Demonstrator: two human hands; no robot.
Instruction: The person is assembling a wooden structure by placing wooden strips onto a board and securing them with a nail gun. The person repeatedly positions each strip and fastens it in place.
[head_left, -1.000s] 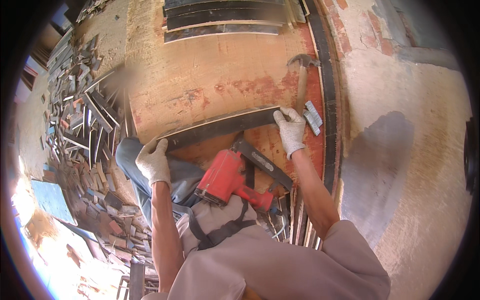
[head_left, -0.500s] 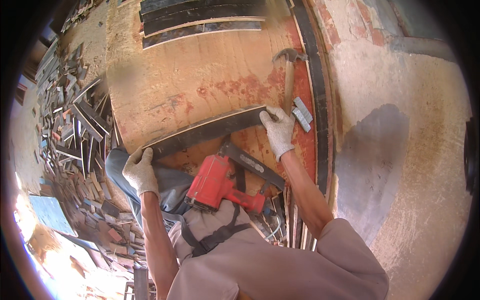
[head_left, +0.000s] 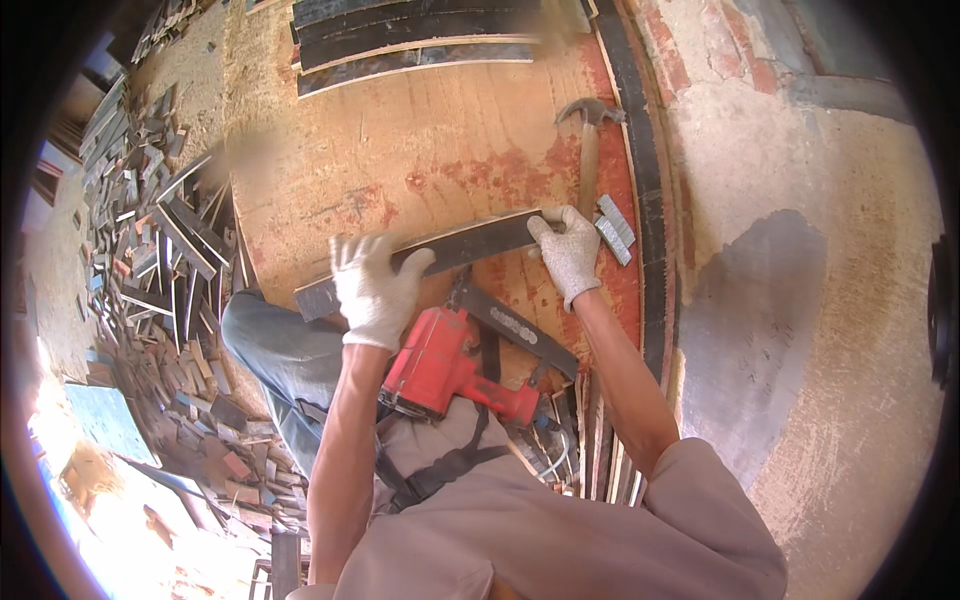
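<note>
A long strip of black-faced plywood [head_left: 470, 244] lies across the work surface in front of me. My right hand [head_left: 567, 252], in a pale knit glove, grips the strip's right end between thumb and fingers. Over the strip's left part my gloved left hand [head_left: 378, 288] is spread open, fingers and thumb apart, covering some of it. Whether its palm touches the strip I cannot tell. Close by, between my forearms, rests a red nail gun [head_left: 437, 362] with a long black magazine [head_left: 520, 332].
A claw hammer [head_left: 589, 150] and grey strips of nails [head_left: 615, 230] lie beyond my right hand on the plywood board [head_left: 330, 160]. More black strips [head_left: 420, 50] lie at the far side. Scrap wood [head_left: 165, 250] is heaped at left; a wall [head_left: 760, 150] stands at right.
My left hand has let go of the strip's left end and moved right over it, fingers spreading. My right hand keeps its grip at the right end.
</note>
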